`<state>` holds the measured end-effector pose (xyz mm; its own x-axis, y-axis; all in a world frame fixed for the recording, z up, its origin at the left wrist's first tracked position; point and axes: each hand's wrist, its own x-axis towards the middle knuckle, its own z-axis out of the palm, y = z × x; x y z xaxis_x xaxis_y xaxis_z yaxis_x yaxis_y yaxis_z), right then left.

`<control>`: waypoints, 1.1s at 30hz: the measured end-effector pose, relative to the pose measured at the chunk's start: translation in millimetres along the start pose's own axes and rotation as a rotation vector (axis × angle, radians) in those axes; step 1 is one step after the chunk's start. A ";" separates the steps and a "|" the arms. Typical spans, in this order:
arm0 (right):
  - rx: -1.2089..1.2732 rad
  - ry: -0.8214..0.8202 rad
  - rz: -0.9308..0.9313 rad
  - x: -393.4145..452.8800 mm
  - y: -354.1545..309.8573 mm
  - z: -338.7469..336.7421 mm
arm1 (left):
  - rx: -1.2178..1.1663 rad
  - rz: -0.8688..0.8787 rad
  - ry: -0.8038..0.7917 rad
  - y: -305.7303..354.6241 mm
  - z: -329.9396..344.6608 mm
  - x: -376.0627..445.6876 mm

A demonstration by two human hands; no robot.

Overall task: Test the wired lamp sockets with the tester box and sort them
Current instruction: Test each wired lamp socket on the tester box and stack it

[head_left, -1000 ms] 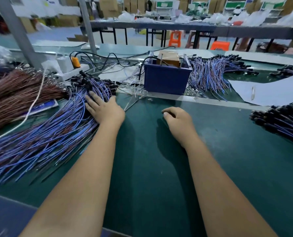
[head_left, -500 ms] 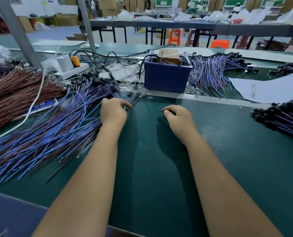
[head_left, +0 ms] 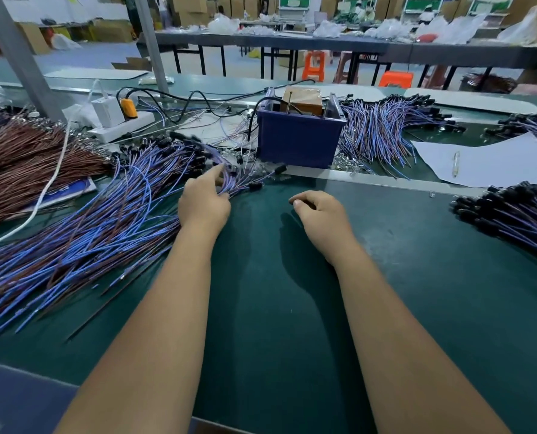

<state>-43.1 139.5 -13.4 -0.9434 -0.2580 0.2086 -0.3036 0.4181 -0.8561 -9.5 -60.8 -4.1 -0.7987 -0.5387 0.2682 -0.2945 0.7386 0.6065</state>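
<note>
A big heap of blue-and-brown wired lamp sockets [head_left: 82,233] fans across the green table on my left. My left hand [head_left: 205,202] grips a small bunch of these wires [head_left: 242,183] near their black socket ends, index finger stretched forward. The blue tester box [head_left: 298,136] stands just beyond, with a brown block inside. My right hand [head_left: 320,214] rests on the green mat [head_left: 292,308], fingers loosely curled, holding nothing. A second pile of black-ended sockets [head_left: 508,214] lies at the right edge, and another spread of socket wires [head_left: 383,133] sits behind the box.
Brown wire bundles [head_left: 26,164] lie at far left. A white power strip [head_left: 120,126] with an orange plug and cables sits behind the heap. White paper with a pen [head_left: 486,161] lies at right. A metal post [head_left: 20,54] rises at back left.
My left hand left the heap, closed on a bunch of socket wires and pulled them right and forward toward the tester box. My right hand stayed where it was.
</note>
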 end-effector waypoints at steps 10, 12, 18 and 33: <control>-0.017 -0.008 -0.002 -1.3 -1.9 -0.7 | 0.086 -0.017 0.015 4.0 3.5 -1.8; -0.020 -0.008 -0.001 -1.3 -1.4 -0.6 | 0.062 -0.010 0.024 2.1 3.7 -1.0; -0.013 -0.003 0.000 -1.2 -2.6 -0.2 | -0.098 -0.009 0.158 4.0 -0.1 -3.4; 0.099 0.020 0.015 -4.0 -5.4 -2.2 | -0.486 -0.028 0.361 22.4 -3.6 -11.6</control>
<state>-38.0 140.2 -8.5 -0.9505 -0.2344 0.2039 -0.2757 0.3339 -0.9014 -4.9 -39.5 9.1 -0.5407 -0.7213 0.4329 0.0288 0.4984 0.8664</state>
